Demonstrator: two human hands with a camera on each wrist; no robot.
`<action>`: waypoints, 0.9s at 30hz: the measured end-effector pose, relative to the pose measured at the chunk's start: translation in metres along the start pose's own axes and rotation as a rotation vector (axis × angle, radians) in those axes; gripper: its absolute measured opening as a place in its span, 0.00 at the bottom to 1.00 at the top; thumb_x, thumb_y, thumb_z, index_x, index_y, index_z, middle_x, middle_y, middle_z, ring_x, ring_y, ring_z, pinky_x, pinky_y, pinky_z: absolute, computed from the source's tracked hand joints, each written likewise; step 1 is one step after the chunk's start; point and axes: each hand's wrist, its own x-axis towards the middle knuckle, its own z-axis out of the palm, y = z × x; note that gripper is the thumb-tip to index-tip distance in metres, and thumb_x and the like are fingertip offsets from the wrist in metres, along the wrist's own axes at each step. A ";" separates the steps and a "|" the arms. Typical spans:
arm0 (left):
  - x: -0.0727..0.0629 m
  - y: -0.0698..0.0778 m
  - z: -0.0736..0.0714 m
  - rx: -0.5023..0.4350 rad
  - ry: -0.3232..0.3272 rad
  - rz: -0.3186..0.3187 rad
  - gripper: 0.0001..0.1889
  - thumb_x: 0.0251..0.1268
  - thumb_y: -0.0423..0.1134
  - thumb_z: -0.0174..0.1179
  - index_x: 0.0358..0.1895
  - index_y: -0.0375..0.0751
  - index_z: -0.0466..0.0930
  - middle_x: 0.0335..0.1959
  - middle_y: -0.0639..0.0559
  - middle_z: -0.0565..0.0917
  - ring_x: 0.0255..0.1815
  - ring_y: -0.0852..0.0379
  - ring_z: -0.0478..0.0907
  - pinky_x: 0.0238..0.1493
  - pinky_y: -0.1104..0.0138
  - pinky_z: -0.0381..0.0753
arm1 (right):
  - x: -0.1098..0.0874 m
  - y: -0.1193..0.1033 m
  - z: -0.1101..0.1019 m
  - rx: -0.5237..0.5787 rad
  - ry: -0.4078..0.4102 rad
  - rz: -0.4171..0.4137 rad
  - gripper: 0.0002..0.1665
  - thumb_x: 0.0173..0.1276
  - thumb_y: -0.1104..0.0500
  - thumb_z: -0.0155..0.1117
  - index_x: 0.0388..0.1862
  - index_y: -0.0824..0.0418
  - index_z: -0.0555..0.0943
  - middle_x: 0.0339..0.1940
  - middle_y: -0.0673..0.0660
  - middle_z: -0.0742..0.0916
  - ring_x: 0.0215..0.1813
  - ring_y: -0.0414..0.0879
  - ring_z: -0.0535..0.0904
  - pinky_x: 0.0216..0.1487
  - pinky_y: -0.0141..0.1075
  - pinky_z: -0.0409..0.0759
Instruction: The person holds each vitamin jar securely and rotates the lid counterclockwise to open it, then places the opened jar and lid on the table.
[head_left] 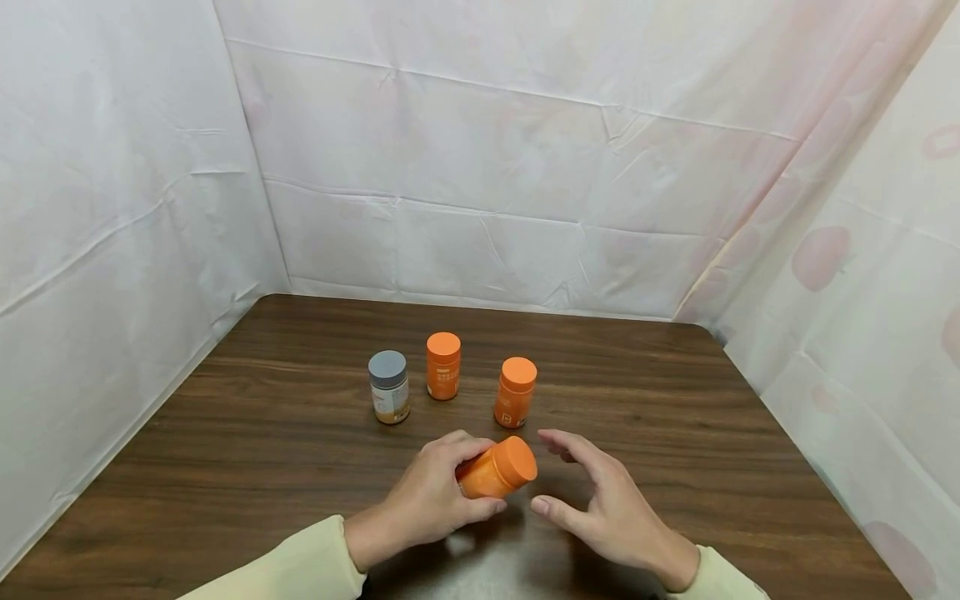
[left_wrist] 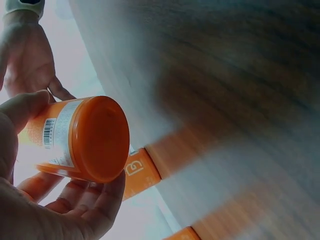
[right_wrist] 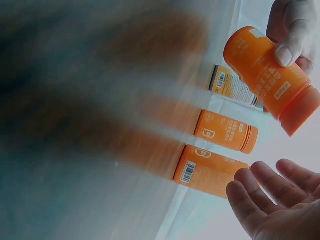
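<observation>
My left hand [head_left: 442, 492] grips an orange bottle [head_left: 497, 468] around its body, tilted with its lid toward the right. The left wrist view shows the bottle's base [left_wrist: 104, 139] and a white label with a barcode. To the right, my right hand [head_left: 611, 504] is apart from the bottle, thumb and fingers spread and holding nothing. Just beyond the held bottle stands a second orange bottle [head_left: 515, 392]. Farther back is another orange bottle [head_left: 443, 367], and left of it a grey-lidded bottle [head_left: 389, 387] with a pale label.
All of this is on a dark brown wooden table [head_left: 262, 433]. White cloth sheets [head_left: 480, 167] hang at the back and both sides, meeting the table's edges.
</observation>
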 end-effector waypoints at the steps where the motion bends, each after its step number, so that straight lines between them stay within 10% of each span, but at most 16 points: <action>1: 0.000 0.000 0.000 0.005 -0.001 0.000 0.26 0.48 0.43 0.82 0.54 0.53 0.85 0.41 0.64 0.81 0.38 0.65 0.77 0.42 0.68 0.79 | 0.000 0.000 0.000 0.003 -0.001 0.001 0.41 0.64 0.49 0.77 0.73 0.46 0.71 0.66 0.42 0.80 0.61 0.43 0.78 0.59 0.46 0.78; 27: -0.001 0.006 0.009 0.060 -0.043 -0.028 0.26 0.50 0.46 0.82 0.54 0.54 0.85 0.42 0.63 0.80 0.37 0.66 0.76 0.40 0.70 0.78 | 0.011 -0.006 0.011 0.054 -0.010 -0.029 0.37 0.66 0.48 0.76 0.71 0.48 0.73 0.60 0.42 0.83 0.56 0.41 0.80 0.54 0.48 0.82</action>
